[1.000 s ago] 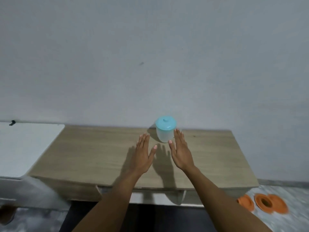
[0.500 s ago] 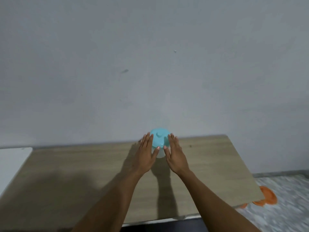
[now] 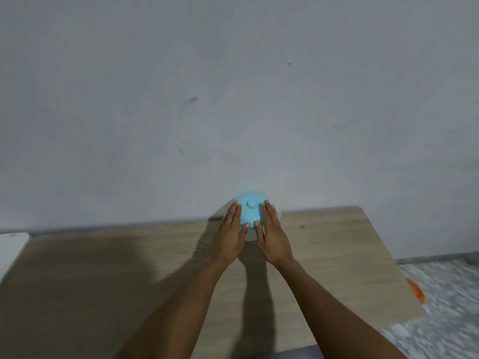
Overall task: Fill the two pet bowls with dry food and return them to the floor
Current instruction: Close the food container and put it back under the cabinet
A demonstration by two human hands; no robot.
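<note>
A translucent white container with a teal lid (image 3: 251,206) stands at the back of the wooden table (image 3: 103,281), close to the wall. My left hand (image 3: 232,235) lies against its left side and my right hand (image 3: 272,235) against its right side. The fingers are straight, and both thumbs touch the lid's front rim. The container's body is mostly hidden between my hands. An orange pet bowl (image 3: 416,294) lies on the floor past the table's right edge. Only a sliver of it shows, and the table hides the rest.
A grey wall (image 3: 233,99) rises directly behind the table. A white surface (image 3: 11,248) adjoins the table on the left. Speckled grey floor (image 3: 445,320) lies to the right, below the table edge.
My hands have reached forward and closed in from both sides onto the teal-lidded container. The view has shifted closer, so the orange bowls have slid almost out of sight.
</note>
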